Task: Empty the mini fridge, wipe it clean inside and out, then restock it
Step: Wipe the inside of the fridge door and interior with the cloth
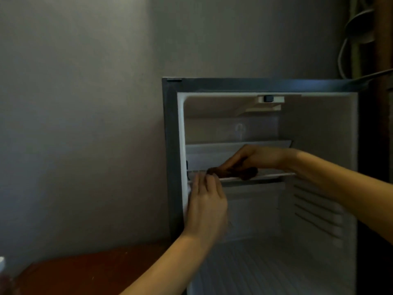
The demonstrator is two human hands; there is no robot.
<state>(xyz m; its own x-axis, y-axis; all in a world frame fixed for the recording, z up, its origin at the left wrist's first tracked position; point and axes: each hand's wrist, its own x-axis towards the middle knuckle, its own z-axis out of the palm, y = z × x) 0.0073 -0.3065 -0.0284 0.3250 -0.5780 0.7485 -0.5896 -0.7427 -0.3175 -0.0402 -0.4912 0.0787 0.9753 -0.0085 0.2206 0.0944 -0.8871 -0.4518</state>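
The mini fridge [170, 145] stands open with a white, bare interior. A wire shelf [265, 176] crosses it at mid height. My right hand [253, 156] reaches in from the right and presses a dark brown cloth [240, 172] onto the shelf, its fingers curled over the cloth. My left hand [207, 201] comes up from below and holds the shelf's front edge near its left end, fingers pointing upward against the rail.
A reddish-brown tabletop [85, 271] lies to the left of the fridge, below a grey wall. A white bottle cap [1, 264] shows at the far left edge. White cables [342, 54] hang at the upper right.
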